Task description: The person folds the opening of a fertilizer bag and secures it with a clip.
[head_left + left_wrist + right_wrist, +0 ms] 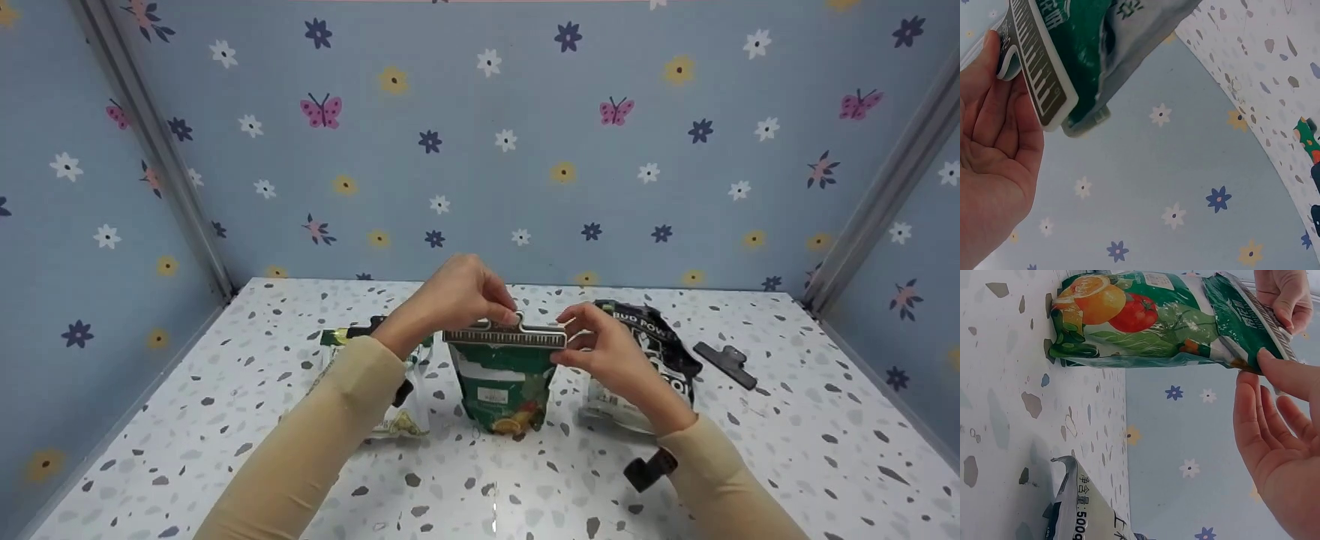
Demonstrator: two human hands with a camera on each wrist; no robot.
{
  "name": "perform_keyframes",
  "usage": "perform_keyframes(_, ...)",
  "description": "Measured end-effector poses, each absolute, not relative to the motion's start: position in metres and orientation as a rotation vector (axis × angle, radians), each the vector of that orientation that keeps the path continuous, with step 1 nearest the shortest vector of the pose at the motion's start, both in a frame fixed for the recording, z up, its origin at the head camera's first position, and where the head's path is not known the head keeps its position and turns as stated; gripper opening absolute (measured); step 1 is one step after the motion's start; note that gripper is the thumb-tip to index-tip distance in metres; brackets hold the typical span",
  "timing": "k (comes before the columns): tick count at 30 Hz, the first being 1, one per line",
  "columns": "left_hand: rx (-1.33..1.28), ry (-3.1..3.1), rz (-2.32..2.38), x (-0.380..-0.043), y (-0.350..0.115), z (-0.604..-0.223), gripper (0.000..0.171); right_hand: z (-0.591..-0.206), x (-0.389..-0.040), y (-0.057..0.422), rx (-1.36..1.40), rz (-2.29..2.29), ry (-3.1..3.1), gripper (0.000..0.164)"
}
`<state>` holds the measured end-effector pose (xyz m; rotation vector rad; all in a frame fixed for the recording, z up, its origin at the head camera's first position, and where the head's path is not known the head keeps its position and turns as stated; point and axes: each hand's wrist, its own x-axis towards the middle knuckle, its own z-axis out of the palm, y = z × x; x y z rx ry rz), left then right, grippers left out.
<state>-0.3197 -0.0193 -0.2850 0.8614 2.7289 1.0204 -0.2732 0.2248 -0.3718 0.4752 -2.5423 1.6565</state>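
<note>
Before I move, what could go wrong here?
The green bag might tip if released unevenly: the right hand holds only an upper corner. The clip could slip or skew, as the left hand pinches it near the middle. The right hand might also bump the black bag beside it.

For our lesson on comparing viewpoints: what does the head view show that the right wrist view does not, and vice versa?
Only the head view shows the loose black clip at the right and the white-and-green bag at the left.

Only the right wrist view shows a legible "500g" on a pale pouch.

Both show the speckled tabletop, the green bag, the piano-key clip along its top, the left hand pinching that clip and the right hand at the bag's upper corner.
</note>
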Motion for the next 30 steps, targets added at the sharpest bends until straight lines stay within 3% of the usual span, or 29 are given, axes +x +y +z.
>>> perform_keyframes(8,0.872,2.724,1.001,-0.317,-0.021,-0.290,0.013,-0.373,-0.273,0.228,0.553,1.638,-2.577,0.050)
perform_keyframes(22,0.920,2.642,1.021,-0.314,-0.030,-0.298,0.037,-0.378,-0.272,0.224,0.642,1.513,-2.724,0.028)
perform_keyframes(30,0.855,2.616,1.182,-0.315,-0.057,-0.325,0.047,-0.384,-0.272,0.218,0.606,1.581,-2.688,0.026)
